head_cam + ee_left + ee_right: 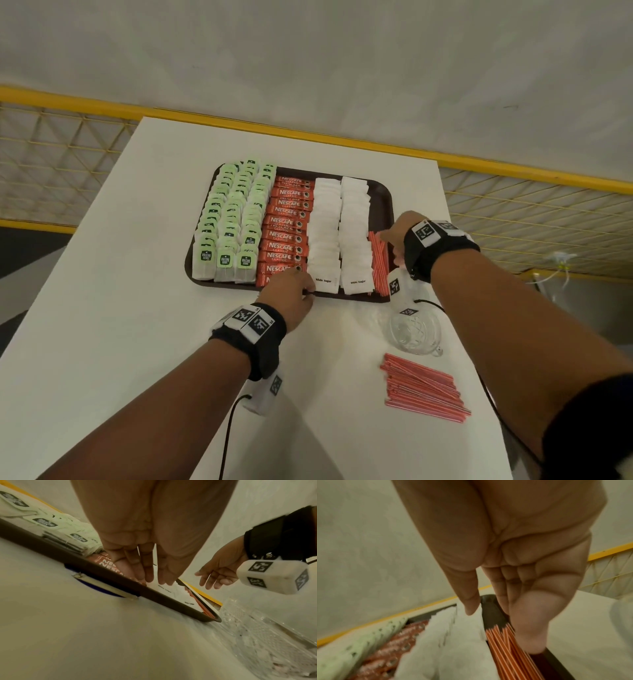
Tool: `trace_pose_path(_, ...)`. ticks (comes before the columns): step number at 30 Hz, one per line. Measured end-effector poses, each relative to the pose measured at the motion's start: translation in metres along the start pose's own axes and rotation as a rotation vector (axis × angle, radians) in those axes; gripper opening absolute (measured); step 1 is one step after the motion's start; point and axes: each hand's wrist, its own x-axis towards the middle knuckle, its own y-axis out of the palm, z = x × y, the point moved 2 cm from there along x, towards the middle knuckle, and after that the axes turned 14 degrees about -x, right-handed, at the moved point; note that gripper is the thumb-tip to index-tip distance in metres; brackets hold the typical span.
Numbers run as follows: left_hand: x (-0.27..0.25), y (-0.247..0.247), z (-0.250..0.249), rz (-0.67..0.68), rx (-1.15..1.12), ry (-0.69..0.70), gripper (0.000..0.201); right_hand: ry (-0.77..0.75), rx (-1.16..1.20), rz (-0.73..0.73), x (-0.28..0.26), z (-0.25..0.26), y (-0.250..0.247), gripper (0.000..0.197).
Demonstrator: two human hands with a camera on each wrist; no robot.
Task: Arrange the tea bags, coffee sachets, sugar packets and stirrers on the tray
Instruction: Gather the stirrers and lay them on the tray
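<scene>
A dark brown tray (381, 202) lies on the white table. It holds, from left to right, green tea bags (229, 222), red coffee sachets (286, 222), two columns of white sugar packets (339, 233) and a short row of red stirrers (379, 263). My left hand (306, 291) reaches over the tray's front rim, its straight fingers (145, 573) touching the nearest sachet and sugar packet. My right hand (392, 240) is at the tray's right rim. Its straight fingers (527, 628) lie against the stirrers (501, 642), and the thumb hovers over the sugar. Neither hand grips anything.
A pile of loose red stirrers (424, 387) lies on the table at the front right. A cut-glass bowl (414, 330) stands between that pile and the tray, under my right wrist. A yellow mesh fence (513, 205) runs behind the table.
</scene>
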Motion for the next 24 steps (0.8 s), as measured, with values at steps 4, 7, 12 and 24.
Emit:
trace_pose_path(4,-0.005,0.000,-0.022,0.015,0.025,0.068,0.018,-0.079,0.121,-0.026,-0.054,-0.010,-0.024,0.042)
trace_pose_path(7,-0.010,0.006,-0.045,0.069,0.044,0.142,0.020,-0.234,0.193,-0.059,-0.115,-0.024,-0.031,0.036)
trace_pose_path(12,-0.027,0.036,-0.069,0.256,0.094,0.189,0.029,-0.280,0.271,0.036,-0.192,-0.073,0.004,0.028)
trace_pose_path(24,-0.064,0.142,-0.070,0.373,0.477,0.113,0.091,-0.200,-0.155,0.029,-0.185,-0.167,0.158,0.061)
